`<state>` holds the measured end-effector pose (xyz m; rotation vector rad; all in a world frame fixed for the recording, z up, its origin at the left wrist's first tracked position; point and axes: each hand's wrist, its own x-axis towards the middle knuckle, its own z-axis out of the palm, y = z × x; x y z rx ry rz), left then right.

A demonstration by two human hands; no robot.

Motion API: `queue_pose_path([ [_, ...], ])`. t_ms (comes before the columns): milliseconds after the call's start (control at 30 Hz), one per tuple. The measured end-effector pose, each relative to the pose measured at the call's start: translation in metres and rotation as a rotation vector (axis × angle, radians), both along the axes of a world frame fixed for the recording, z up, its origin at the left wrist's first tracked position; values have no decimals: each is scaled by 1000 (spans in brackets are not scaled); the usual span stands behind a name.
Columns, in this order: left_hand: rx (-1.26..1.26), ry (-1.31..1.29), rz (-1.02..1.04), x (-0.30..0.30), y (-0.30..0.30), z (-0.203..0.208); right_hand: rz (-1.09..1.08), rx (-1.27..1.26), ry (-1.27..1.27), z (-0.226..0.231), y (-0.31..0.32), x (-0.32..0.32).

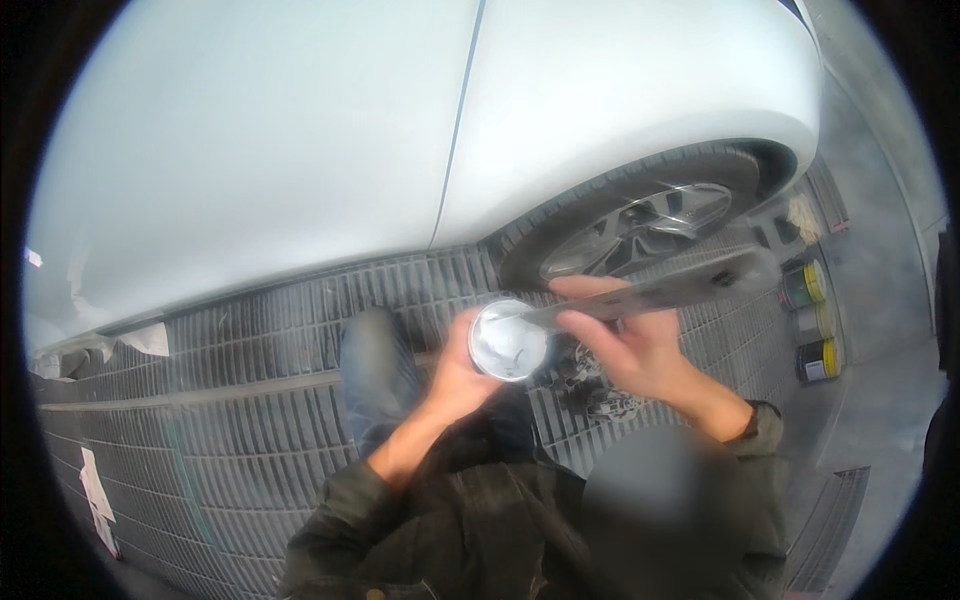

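My left hand (pixel 457 372) is wrapped round a small cup (pixel 509 342), which sits in front of my body with its mouth facing up. Whitish-grey stuff, streaked and wet-looking, lies inside it. Between the thumb and fingers of my right hand (pixel 638 350) is a long, flat grey stick (pixel 690 283). One end of the stick reaches the cup's rim, and whether it dips into the contents is hard to make out. Its wide, rounded far end points up and right, past the car's wheel (pixel 650 222).
A white car (pixel 300 120) fills the far side, close to my knees. Slatted metal grating (pixel 250 440) covers the floor. Several small cans (pixel 817 360) stand at the right beside a grey concrete strip (pixel 880 330). Torn paper (pixel 97 490) lies at the left.
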<state>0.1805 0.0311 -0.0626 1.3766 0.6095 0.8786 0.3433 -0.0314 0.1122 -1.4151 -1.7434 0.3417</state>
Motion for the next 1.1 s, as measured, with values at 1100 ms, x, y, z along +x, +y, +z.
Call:
queue_pose_path([
  [1100, 22, -144, 27, 35, 103, 159, -75, 60, 165, 136, 122, 55],
])
